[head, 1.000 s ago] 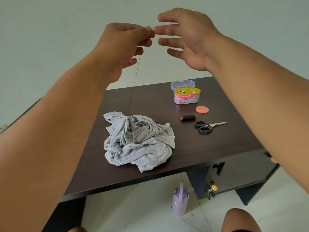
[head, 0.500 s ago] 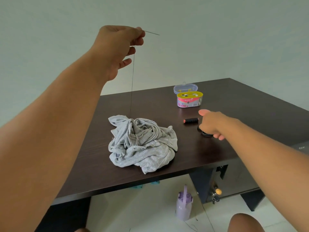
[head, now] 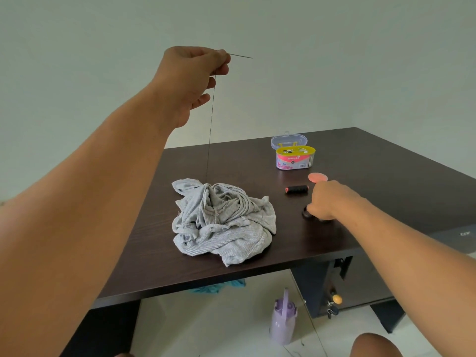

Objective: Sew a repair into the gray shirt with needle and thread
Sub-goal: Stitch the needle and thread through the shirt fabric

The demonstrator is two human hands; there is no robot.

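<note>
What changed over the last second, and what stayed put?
The right hand left the raised needle, dropped to the table and now covers the scissors; a grip isn't visible. The left hand still pinches the needle aloft, thread taut to the gray shirt. Spool and sewing kit unmoved.

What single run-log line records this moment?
left hand: pinches needle | thread: taut to shirt | right hand: on scissors

Pink label on the sewing kit box (head: 295,157), right of frame centre, is reading "Sewing kit"; the barcode and small print beneath it are showing too small to read.
</note>
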